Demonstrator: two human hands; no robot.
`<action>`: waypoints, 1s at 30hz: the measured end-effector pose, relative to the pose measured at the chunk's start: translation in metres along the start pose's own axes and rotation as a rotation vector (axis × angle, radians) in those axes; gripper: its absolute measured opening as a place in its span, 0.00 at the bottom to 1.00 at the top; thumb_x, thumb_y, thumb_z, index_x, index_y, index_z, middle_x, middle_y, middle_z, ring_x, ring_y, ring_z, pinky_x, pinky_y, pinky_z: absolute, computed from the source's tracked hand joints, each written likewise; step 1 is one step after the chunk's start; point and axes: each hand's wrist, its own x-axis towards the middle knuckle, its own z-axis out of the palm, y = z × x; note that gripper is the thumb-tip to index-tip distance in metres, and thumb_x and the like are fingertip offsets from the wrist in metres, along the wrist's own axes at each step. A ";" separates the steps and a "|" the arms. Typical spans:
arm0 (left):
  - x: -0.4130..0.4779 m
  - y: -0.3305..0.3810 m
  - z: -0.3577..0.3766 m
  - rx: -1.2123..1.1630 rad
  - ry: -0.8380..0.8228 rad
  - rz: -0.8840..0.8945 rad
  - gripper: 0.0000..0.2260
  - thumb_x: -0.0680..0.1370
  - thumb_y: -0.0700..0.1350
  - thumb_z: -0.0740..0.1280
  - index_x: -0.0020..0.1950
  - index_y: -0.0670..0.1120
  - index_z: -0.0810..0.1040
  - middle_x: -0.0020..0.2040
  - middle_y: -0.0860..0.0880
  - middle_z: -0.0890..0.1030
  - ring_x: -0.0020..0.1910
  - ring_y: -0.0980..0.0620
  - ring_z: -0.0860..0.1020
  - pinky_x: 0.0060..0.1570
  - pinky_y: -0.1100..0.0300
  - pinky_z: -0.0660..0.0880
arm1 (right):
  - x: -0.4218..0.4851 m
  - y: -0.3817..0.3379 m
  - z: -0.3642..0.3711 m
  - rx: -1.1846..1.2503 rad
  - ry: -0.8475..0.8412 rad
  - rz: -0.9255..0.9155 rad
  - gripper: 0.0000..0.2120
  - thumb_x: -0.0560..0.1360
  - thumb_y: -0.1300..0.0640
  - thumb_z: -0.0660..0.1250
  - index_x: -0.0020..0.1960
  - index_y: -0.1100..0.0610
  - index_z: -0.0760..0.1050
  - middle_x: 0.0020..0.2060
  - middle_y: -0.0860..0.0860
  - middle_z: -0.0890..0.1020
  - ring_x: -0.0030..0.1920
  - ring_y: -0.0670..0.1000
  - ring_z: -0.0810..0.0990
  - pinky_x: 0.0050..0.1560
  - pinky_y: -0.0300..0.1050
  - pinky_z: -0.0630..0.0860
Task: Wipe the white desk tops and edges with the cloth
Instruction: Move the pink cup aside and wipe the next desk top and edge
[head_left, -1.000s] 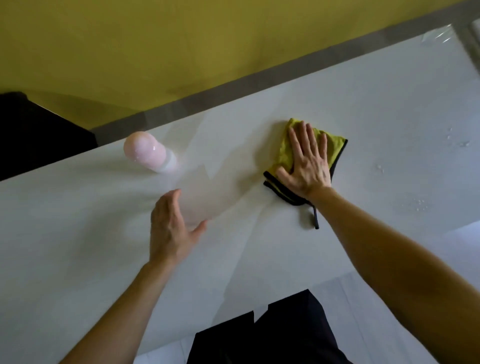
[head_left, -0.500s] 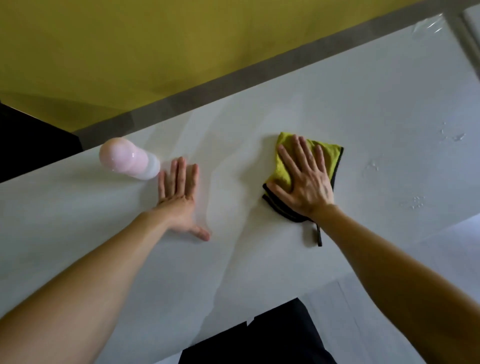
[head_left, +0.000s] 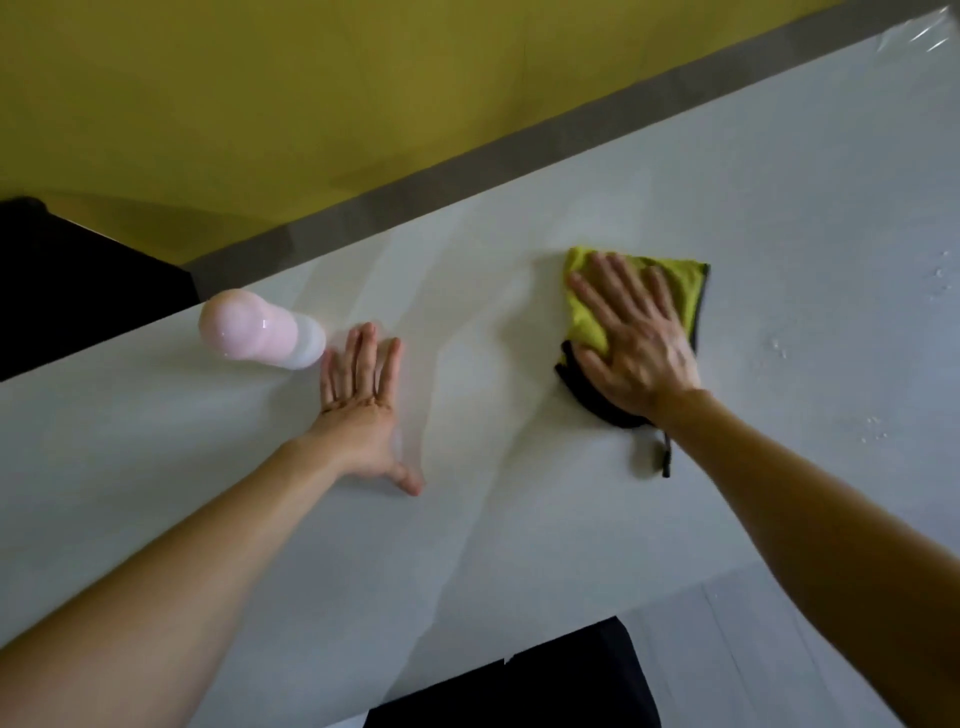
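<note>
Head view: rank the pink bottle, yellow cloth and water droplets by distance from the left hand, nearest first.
1. Pink-and-white plastic bottle, up-left, just off the fingertips of the left hand.
2. Yellow black-edged cloth, to the right, under the right hand.
3. Water droplets, farthest right on the white desk top.

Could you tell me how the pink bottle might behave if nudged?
The pink bottle looks tall with a bulbous top, so it may tip easily. Its rounded, glossy body would probably roll and feel slippery. The left hand lies flat close beside it.
</note>
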 end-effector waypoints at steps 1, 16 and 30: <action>-0.001 0.002 -0.001 -0.009 0.020 0.000 0.85 0.52 0.79 0.80 0.81 0.45 0.21 0.77 0.39 0.16 0.78 0.38 0.18 0.82 0.35 0.32 | -0.001 0.013 -0.007 -0.008 -0.002 0.081 0.38 0.84 0.38 0.58 0.89 0.47 0.50 0.89 0.52 0.49 0.88 0.55 0.45 0.86 0.67 0.45; 0.016 0.023 -0.019 -0.202 0.005 -0.038 0.86 0.53 0.76 0.82 0.77 0.49 0.15 0.73 0.44 0.11 0.74 0.39 0.14 0.79 0.35 0.27 | 0.071 -0.003 -0.007 0.004 0.024 0.050 0.31 0.87 0.34 0.52 0.87 0.43 0.59 0.89 0.51 0.51 0.88 0.56 0.46 0.85 0.69 0.46; 0.021 0.021 -0.018 -0.154 0.013 -0.072 0.86 0.52 0.79 0.80 0.76 0.47 0.14 0.74 0.43 0.12 0.75 0.39 0.14 0.81 0.34 0.29 | 0.136 -0.093 0.013 -0.011 -0.003 -0.242 0.34 0.87 0.39 0.52 0.89 0.51 0.54 0.88 0.50 0.53 0.88 0.54 0.49 0.86 0.64 0.43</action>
